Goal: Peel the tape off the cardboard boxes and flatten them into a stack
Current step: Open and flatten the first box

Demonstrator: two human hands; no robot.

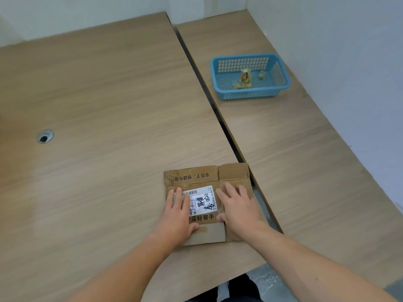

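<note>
Flattening step: both hands, left hand (177,211) and right hand (236,207), fingers straight, press flat on the collapsed cardboard box (196,177) at the desk (98,94) near edge. Tape scraps (243,80) in the blue basket (248,93). Next likely: start the stack.

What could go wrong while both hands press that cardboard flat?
The flattened box lies at the table edge, beside a gap, so a push from the right hand might slide it off. Its creased flaps could spring up once that hand and the left hand lift.
</note>
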